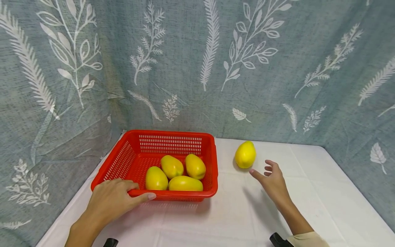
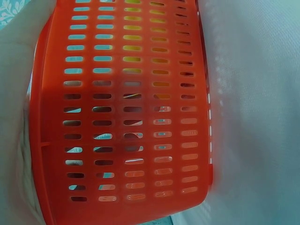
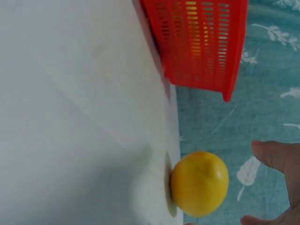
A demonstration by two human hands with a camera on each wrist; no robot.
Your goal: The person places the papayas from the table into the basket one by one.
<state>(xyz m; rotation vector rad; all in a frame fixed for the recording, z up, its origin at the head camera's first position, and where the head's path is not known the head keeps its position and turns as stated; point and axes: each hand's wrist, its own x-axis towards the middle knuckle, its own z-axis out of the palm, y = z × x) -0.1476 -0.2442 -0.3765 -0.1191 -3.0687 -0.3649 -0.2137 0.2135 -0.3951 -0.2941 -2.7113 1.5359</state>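
Observation:
My left hand (image 1: 112,202) grips the near left rim of a red plastic basket (image 1: 172,134), with the fingers over the inside and the thumb along the outside. Several yellow mangoes (image 1: 186,184) lie grouped in the basket's right half. One more yellow mango (image 1: 245,154) stands alone on the white cloth, right of the basket. Just to the near right of it is my right hand (image 1: 273,181), thumb and fingers spread and holding nothing. In the right wrist view the thumb (image 3: 272,154) shows beside the lone mango (image 3: 199,183), with a gap between them.
A white cloth (image 1: 234,219) covers the table. Grey-green curtains (image 1: 185,68) with white leaf prints hang along the back and both sides, close behind the basket. The basket's slotted wall (image 2: 117,140) fills much of the left wrist view.

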